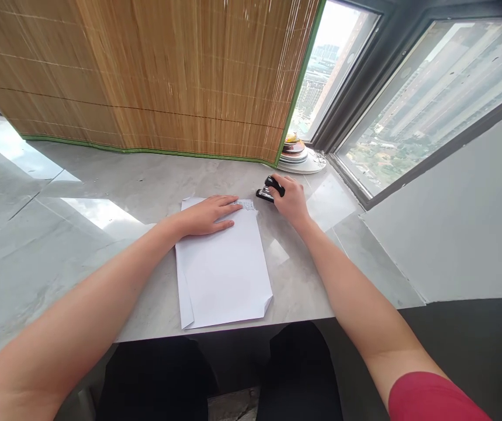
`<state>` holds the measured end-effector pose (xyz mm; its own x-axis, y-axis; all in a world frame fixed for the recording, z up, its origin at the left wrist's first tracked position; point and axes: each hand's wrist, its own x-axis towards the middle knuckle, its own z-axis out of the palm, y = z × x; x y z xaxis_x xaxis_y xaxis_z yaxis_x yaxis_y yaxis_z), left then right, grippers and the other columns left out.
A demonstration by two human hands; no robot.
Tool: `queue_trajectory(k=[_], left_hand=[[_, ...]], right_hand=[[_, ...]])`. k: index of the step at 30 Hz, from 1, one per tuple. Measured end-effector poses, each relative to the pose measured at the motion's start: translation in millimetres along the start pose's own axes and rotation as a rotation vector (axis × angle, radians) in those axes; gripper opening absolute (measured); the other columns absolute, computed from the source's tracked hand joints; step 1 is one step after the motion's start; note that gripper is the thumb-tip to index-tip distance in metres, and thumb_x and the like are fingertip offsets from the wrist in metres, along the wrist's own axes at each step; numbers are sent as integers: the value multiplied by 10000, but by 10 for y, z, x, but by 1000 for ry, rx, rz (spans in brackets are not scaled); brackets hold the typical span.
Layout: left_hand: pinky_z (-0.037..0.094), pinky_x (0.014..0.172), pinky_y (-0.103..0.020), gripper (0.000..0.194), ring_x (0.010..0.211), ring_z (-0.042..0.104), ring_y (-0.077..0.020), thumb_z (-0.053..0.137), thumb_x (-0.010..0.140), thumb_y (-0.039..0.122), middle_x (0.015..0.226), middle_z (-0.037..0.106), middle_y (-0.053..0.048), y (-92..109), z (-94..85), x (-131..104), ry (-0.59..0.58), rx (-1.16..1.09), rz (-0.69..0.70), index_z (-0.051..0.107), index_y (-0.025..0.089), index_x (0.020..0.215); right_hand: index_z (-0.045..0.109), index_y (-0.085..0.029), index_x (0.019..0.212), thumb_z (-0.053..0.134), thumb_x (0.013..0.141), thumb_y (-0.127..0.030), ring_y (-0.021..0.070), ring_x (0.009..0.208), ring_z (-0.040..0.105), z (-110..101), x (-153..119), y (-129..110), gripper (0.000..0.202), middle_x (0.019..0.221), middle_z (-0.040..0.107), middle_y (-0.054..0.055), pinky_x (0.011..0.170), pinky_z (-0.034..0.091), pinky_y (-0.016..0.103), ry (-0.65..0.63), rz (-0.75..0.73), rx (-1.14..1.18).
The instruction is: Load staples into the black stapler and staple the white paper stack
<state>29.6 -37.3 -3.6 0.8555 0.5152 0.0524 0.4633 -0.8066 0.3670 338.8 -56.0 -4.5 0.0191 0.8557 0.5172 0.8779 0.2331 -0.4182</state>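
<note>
A stack of white paper (227, 275) lies on the grey marbled counter, with its lower right corner curled up. Along its left side an under sheet sticks out, and some print shows at the top edge. My left hand (209, 215) rests flat across the upper part of the stack, fingers spread and pointing right. Just beyond the paper's top right corner, my right hand (291, 200) grips a black stapler (272, 186). The stapler's nose points left and sits apart from the paper. My fingers partly cover its rear end.
A bamboo blind (154, 76) with green edging hangs down to the back of the counter (79, 251). Stacked plates (303, 161) stand in the corner by the window (443, 105). A white wall (456, 234) bounds the right side. The counter's front edge lies above my legs.
</note>
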Motion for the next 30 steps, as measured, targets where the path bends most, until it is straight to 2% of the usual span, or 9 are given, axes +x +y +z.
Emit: queue_trajectory(k=[10, 15, 18, 19, 21, 23, 25, 27, 30], left_hand=[[287, 1311, -488, 644, 1618, 336, -326, 462, 1092, 547, 1788, 320, -110, 60, -35, 3, -22, -13, -13, 452, 241, 1658], [243, 1327, -511, 587, 1613, 351, -323, 450, 1101, 515, 1780, 354, -50, 25, -4, 14, 12, 0, 63, 473, 331, 1658], [242, 1327, -505, 609, 1608, 359, -316, 484, 1084, 549, 1760, 394, -54, 31, -12, 30, 36, -52, 75, 474, 330, 1653], [257, 1321, -500, 602, 1600, 371, -312, 485, 1081, 558, 1745, 419, -66, 39, -24, 34, 78, -90, 71, 496, 313, 1631], [316, 1289, -485, 507, 1538, 449, -299, 454, 1086, 547, 1654, 532, -91, 58, -59, 36, 240, -191, 50, 618, 271, 1478], [399, 1219, -465, 392, 1387, 571, -285, 421, 1087, 496, 1442, 678, -108, 63, -97, 32, 468, -300, 2, 702, 238, 1177], [473, 1111, -439, 329, 1182, 648, -269, 435, 1056, 444, 1177, 736, -99, 38, -124, 25, 687, -390, -78, 642, 230, 917], [511, 990, -408, 290, 1004, 651, -248, 460, 1009, 401, 960, 701, -75, -20, -135, 24, 858, -464, -172, 562, 234, 795], [509, 816, -364, 289, 807, 589, -212, 480, 941, 366, 750, 561, -45, -133, -128, 40, 1002, -597, -262, 472, 238, 682]], right_hand=[[746, -236, 1279, 628, 931, -339, 359, 1129, 670, -19, -23, -76, 382, 1196, 781, 117, 1028, 505, 535, 18, 72, 30], [763, -238, 1195, 654, 917, -338, 356, 1040, 704, -60, -31, -94, 316, 1094, 804, 111, 975, 522, 519, -12, 115, 8], [759, -222, 1179, 616, 968, -367, 335, 1005, 708, -92, -62, -242, 293, 1062, 799, 109, 953, 531, 495, 29, 98, 61], [750, -218, 1206, 606, 985, -385, 325, 1007, 708, -100, -87, -328, 312, 1080, 796, 106, 953, 534, 483, 38, 74, 95], [734, -214, 1252, 607, 1003, -416, 304, 1016, 708, -106, -161, -535, 345, 1122, 791, 99, 953, 540, 448, 27, 6, 179], [738, -216, 1248, 651, 989, -434, 288, 1005, 714, -98, -255, -746, 349, 1129, 791, 91, 942, 544, 411, -21, -62, 267], [747, -219, 1229, 691, 972, -428, 273, 971, 723, -77, -343, -909, 337, 1105, 795, 82, 916, 549, 387, -88, -108, 339], [748, -232, 1225, 713, 961, -415, 264, 958, 729, -49, -407, -1005, 323, 1098, 797, 73, 896, 550, 375, -173, -145, 391], [748, -256, 1184, 745, 945, -404, 259, 968, 728, -12, -444, -1052, 282, 1094, 798, 62, 891, 537, 368, -308, -203, 404]])
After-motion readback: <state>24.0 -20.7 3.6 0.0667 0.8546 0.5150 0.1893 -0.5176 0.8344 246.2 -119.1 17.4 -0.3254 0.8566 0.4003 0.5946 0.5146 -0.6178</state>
